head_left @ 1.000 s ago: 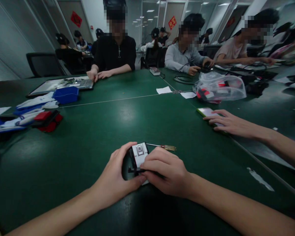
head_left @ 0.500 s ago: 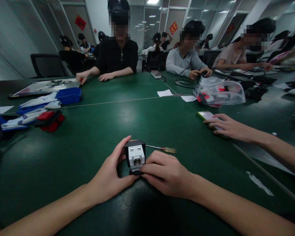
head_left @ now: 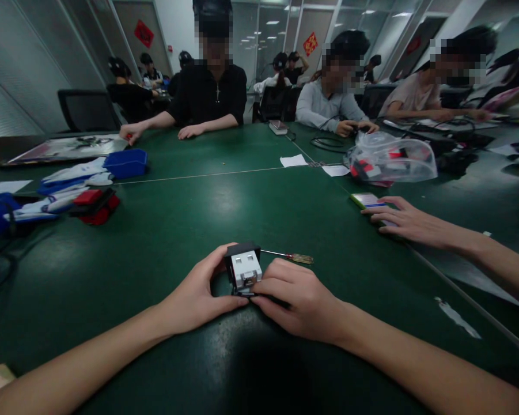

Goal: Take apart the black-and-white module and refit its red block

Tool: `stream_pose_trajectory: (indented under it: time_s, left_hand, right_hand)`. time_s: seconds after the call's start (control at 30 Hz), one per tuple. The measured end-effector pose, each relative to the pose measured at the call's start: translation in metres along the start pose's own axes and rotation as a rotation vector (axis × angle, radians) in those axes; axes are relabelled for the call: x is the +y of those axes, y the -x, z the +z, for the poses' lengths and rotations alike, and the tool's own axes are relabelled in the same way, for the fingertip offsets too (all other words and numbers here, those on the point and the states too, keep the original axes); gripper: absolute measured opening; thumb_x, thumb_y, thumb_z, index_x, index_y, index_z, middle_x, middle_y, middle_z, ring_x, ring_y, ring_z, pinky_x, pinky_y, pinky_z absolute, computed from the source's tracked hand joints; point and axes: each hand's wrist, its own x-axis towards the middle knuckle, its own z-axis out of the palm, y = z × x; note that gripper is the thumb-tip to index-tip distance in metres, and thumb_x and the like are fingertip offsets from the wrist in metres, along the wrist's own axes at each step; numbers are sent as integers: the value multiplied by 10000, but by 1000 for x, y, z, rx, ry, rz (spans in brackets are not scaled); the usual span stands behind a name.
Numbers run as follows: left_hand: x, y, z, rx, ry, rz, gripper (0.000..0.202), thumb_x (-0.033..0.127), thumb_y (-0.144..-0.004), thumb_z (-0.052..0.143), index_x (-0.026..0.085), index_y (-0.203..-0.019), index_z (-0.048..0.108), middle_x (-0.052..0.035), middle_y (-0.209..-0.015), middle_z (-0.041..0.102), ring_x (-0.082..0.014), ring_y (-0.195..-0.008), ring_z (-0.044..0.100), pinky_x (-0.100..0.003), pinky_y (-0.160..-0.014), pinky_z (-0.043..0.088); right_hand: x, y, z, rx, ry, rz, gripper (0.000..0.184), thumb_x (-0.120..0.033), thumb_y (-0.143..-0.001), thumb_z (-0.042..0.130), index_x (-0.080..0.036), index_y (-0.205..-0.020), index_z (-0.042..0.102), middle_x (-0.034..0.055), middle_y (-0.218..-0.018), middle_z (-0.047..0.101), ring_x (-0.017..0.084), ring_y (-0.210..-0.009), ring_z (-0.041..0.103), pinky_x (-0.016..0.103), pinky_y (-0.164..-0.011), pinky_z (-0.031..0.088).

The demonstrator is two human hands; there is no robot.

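Observation:
Near the front of the green table, a small boxy device [head_left: 246,265] with a black outer shell and a light grey face is between my two hands. Two square openings and a metal part show on its face. My left hand [head_left: 192,297] is wrapped round its left side, thumb along the lower edge and fingers partly hidden behind. At the lower right corner, my right hand [head_left: 300,300] pinches the device with bent fingers; the fingertips are partly hidden. Just behind my right hand lies a screwdriver [head_left: 300,258] with a clear yellowish handle.
Another person's hand [head_left: 410,222] rests on a phone [head_left: 365,200] at the right. A clear plastic bag [head_left: 415,158] with red-black items lies beyond. On the left are a red-black block [head_left: 95,206], gloves [head_left: 56,202] and a blue tray [head_left: 126,163]. Co-workers sit opposite.
The device has tilted a little, its face now turned more upward and toward the right. Both hands keep their hold. The person opposite has moved one hand slightly to the left.

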Motion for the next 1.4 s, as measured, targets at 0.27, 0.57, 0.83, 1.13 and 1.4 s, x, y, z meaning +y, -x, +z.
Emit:
stream_pose_trajectory:
  time_s: [0.27,0.57,0.83,1.13,1.4]
  left_hand:
    - [5,0,1,6,-32,0,696,210,-769,853,259,-1377,517,-92,-1293,690,-307,-1236,660,-490,-1097,500]
    - [7,2,1,28,-67,-7,702,215,-757,857,269,-1371,522,-106,-1299,687,-322,-1207,674,-522,-1076,517]
    - [6,3,1,37,-129,33,703,216,-772,845,277,-1388,513,-103,-1315,680,-326,-1220,669,-509,-1076,519]
    - [5,2,1,21,-193,67,651,244,-815,806,261,-1386,494,-115,-1301,690,-316,-1181,690,-493,-1041,545]
    - [8,3,2,4,-194,97,642,264,-851,773,261,-1407,452,-99,-1278,680,-292,-1171,684,-435,-1026,551]
  right_hand:
    - [10,1,-6,-15,31,-116,119,-227,-980,616,-153,-1013,704,69,-845,732,159,-753,656,303,-691,521]
    - [23,2,-15,-42,-7,-213,96,-241,-967,635,-163,-1011,671,61,-827,729,160,-772,686,290,-704,541]
    - [29,2,-18,-148,61,-129,241,-353,-1011,567,-168,-884,657,32,-730,667,133,-662,607,270,-633,439]
    - [26,2,-16,-202,116,-112,269,-285,-1035,488,-169,-893,685,18,-705,654,129,-626,576,280,-621,403]
    - [20,0,-11,-177,30,-48,222,-266,-1006,513,-171,-868,659,21,-713,652,132,-634,564,273,-616,401]
